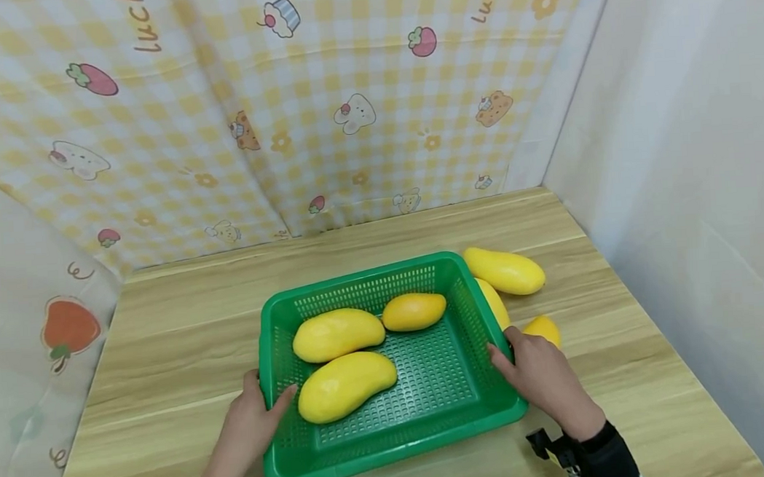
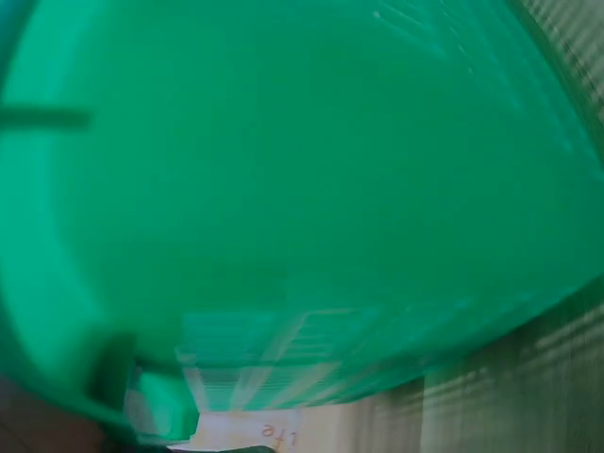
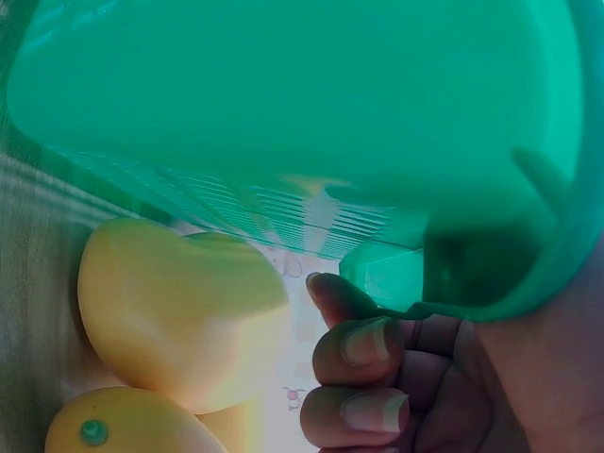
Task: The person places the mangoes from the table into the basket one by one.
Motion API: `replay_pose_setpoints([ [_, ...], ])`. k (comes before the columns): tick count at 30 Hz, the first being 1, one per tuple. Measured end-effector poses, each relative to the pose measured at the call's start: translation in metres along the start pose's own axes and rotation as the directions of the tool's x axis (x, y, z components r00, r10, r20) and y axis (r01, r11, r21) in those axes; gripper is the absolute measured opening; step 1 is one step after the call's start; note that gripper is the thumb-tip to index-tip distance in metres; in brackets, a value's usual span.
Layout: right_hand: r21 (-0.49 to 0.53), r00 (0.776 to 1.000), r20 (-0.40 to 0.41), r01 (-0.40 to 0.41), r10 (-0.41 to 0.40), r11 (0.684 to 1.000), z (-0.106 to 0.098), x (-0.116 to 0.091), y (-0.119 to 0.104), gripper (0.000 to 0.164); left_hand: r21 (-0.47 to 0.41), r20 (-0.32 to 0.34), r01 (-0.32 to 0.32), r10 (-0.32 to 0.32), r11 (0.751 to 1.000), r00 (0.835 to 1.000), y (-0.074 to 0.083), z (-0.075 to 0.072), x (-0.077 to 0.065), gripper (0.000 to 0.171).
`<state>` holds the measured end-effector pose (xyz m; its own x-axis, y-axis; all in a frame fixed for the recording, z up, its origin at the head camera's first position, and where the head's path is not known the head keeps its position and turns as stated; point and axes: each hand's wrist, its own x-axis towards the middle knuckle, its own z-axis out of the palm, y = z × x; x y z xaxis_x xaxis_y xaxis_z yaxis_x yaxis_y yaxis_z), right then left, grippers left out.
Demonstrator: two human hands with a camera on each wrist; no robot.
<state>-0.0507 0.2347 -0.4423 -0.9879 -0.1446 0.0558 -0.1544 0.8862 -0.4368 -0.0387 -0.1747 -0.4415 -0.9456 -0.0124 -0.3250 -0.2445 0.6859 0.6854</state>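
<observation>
While the left hand (image 1: 250,422) and right hand (image 1: 546,373) are gripping opposite sides of the basket (image 1: 437,381) | three mangoes (image 1: 338,334) are lying inside | three more are resting outside, rightward, on the tabletop (image 1: 184,338) | work is seemingly standing midway, the outer three remaining

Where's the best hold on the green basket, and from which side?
Probably the rim at both short ends of the basket, where the hands hold it, one from each side: it overhangs, so fingers can hook underneath, thumbs inside. Two larger mangoes lie toward the left, making that end likely heavier.
</observation>
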Motion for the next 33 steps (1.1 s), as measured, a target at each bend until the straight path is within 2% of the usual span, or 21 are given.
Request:
replay_pose_setpoints([
  [4, 0.025, 1.000, 0.006, -0.012, 0.012, 1.000, -0.001, 0.001, 0.000, 0.026, -0.022, 0.048, 0.026, -0.025, 0.999, 0.999, 0.002, 0.001, 0.000, 0.061],
  [9, 0.052, 1.000, 0.004, -0.014, 0.014, 0.999, -0.002, 0.001, 0.001, 0.026, 0.041, 0.033, 0.016, -0.018, 0.999, 0.999, 0.005, 0.001, 0.001, 0.053],
  [18, 0.086, 1.000, 0.024, -0.008, 0.006, 0.996, -0.005, 0.000, 0.003, 0.032, 0.023, 0.026, 0.017, -0.018, 1.000, 0.999, 0.003, 0.001, 0.000, 0.048],
  [21, 0.106, 1.000, -0.016, -0.014, 0.015, 0.994, -0.010, 0.001, 0.007, 0.035, 0.014, 0.019, 0.019, -0.019, 1.000, 1.000, 0.002, 0.001, -0.001, 0.046],
  [23, 0.102, 0.996, -0.076, -0.028, 0.036, 0.994, -0.013, 0.001, 0.012, 0.035, 0.008, 0.013, 0.026, -0.026, 1.000, 1.000, 0.002, 0.001, -0.002, 0.044],
  [25, 0.077, 0.984, -0.164, -0.055, 0.067, 0.996, -0.016, 0.001, 0.018, 0.033, 0.014, 0.013, 0.023, -0.024, 1.000, 1.000, 0.003, 0.001, -0.002, 0.045],
  [29, 0.031, 0.934, -0.332, -0.130, 0.133, 0.991, -0.021, 0.001, 0.031, 0.029, 0.028, 0.013, 0.018, -0.018, 0.999, 1.000, 0.004, 0.001, -0.002, 0.046],
  [31, 0.036, 0.913, -0.369, -0.173, 0.174, 0.984, -0.022, 0.000, 0.037, 0.030, 0.024, 0.014, 0.010, -0.010, 1.000, 1.000, 0.004, 0.002, -0.001, 0.045],
  [33, 0.053, 0.905, -0.355, -0.231, 0.235, 0.971, -0.022, 0.000, 0.041, 0.034, 0.012, 0.014, 0.015, -0.016, 1.000, 1.000, 0.004, 0.002, -0.001, 0.044],
])
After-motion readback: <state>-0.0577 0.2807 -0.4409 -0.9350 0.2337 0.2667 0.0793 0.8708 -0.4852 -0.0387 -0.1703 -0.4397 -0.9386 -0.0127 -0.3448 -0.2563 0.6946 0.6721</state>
